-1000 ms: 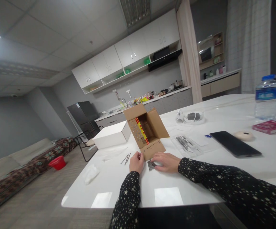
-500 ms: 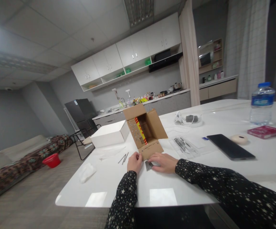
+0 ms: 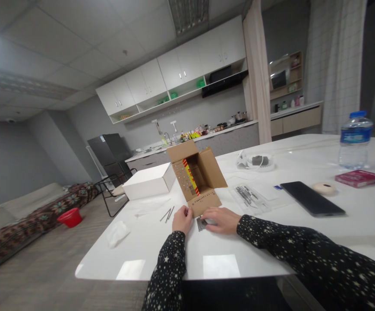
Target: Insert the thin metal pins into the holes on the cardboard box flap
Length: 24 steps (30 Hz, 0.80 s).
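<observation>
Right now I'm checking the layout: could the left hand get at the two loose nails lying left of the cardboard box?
Probably yes. The left hand rests on the table just right of the loose nails, and only bare tabletop lies between them. The cardboard box sits off to the side.

Glossy white table [image 3: 161, 246], matt brown cardboard box [image 3: 210, 172], shiny metal rods [image 3: 202, 223], clear plastic bottle [image 3: 354, 140]
</observation>
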{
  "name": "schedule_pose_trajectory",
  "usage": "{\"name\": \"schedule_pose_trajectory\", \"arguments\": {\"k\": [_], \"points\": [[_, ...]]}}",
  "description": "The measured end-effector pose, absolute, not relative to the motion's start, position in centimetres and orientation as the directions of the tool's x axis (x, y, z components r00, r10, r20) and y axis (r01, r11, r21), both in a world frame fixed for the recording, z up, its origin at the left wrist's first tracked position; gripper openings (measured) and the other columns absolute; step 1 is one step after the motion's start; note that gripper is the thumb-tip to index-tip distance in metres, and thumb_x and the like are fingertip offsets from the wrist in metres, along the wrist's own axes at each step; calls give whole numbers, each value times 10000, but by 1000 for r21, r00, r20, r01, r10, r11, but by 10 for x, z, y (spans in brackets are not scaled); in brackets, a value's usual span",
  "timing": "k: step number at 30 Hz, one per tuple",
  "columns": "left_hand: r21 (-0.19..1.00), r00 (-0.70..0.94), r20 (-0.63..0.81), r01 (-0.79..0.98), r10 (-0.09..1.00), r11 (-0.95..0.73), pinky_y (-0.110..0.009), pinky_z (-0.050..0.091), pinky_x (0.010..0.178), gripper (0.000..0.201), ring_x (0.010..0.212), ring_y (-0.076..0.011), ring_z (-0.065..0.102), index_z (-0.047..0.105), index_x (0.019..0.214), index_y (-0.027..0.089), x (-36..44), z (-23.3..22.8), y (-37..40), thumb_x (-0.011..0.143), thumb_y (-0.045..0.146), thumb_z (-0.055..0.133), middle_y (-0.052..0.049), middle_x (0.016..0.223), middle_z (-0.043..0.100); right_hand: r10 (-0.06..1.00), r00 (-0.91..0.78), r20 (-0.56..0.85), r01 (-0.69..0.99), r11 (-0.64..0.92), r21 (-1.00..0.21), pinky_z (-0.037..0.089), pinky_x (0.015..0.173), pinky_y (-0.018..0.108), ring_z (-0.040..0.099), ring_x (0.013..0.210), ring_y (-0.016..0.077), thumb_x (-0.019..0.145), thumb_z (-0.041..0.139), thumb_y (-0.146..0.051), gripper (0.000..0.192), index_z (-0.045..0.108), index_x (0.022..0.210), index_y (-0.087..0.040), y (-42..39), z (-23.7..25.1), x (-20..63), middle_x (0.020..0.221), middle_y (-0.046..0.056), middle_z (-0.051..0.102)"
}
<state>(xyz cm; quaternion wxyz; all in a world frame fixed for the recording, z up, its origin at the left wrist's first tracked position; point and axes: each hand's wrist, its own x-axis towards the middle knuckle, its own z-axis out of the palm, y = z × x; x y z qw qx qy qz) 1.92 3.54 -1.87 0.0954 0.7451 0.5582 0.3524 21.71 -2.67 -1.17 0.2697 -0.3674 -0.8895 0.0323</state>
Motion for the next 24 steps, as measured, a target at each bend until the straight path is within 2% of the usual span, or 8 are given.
{"name": "schedule_pose_trajectory", "arguments": {"k": [16, 24], "points": [[538, 116, 406, 771, 907, -340, -231, 314, 590, 296, 569, -116, 477, 500, 621, 187, 19, -19, 36, 818, 396, 425, 4, 565, 544, 712, -560, 423, 673, 689, -269, 424, 830, 282, 564, 995, 191, 791, 499, -200, 335, 603, 1109, -202, -29, -9, 218, 1051, 61, 634], [527, 126, 421, 772, 898, -355, -231, 317, 591, 277, 572, -120, 477, 491, 609, 190, 19, -18, 34, 813, 367, 429, 5, 556, 535, 872, -319, 371, 876, 421, -237, 386, 682, 263, 585, 825, 179, 831, 488, -297, 146, 578, 862, -186, -28, -8, 220, 900, 45, 615]]}}
